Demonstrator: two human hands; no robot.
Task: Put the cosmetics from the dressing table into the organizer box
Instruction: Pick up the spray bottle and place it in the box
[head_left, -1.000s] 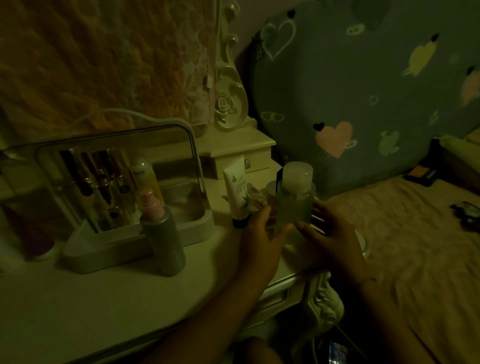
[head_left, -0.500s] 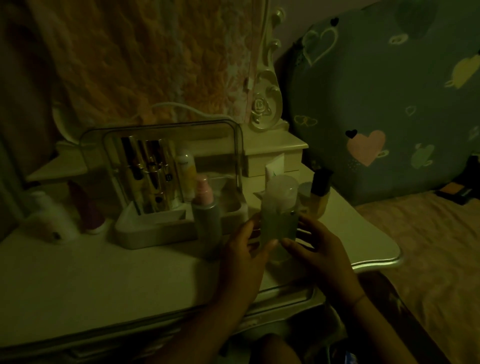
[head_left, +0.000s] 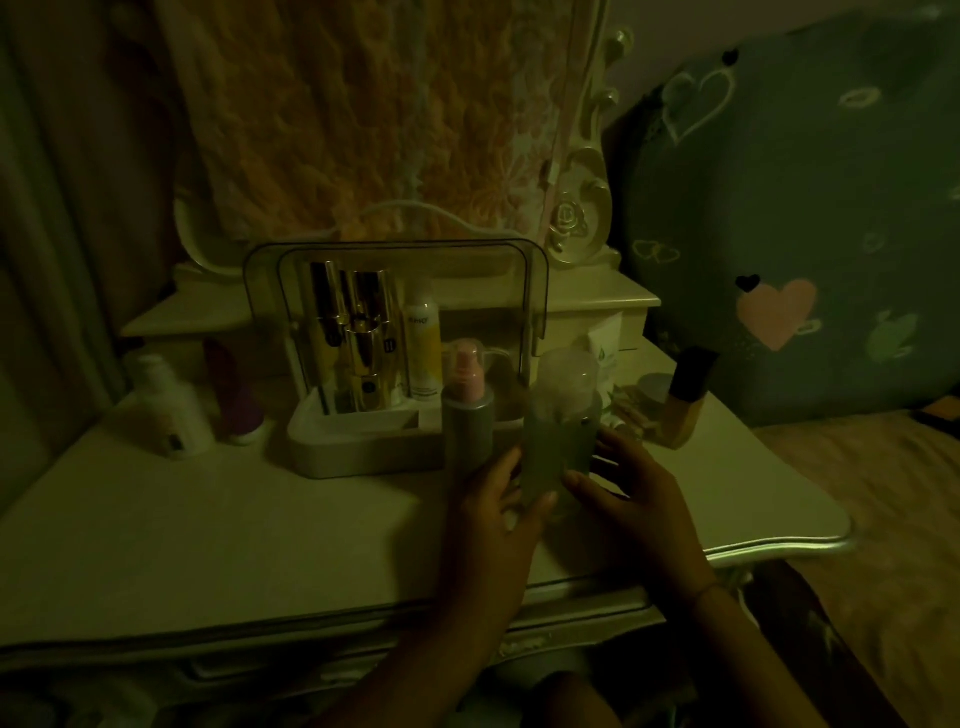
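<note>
On the pale table (head_left: 208, 519) under dim greenish light, sitting toward the back: organizer box (head_left: 363, 447) with clear lid up, gold tubes (head_left: 358, 338) and a white-yellow bottle (head_left: 423, 353) inside. Just right of its front corner, a grey spray bottle (head_left: 467, 415), pink top. Right beside that, frosted bottle (head_left: 563, 426), upright, gripped between left hand (head_left: 493, 525) and right hand (head_left: 639, 499), fingers wrapped round both sides. Off left, white bottle (head_left: 166, 405).

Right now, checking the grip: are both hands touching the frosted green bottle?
Touching. The head view shows left hand and right hand fingers pressed against the frosted green bottle.
</note>
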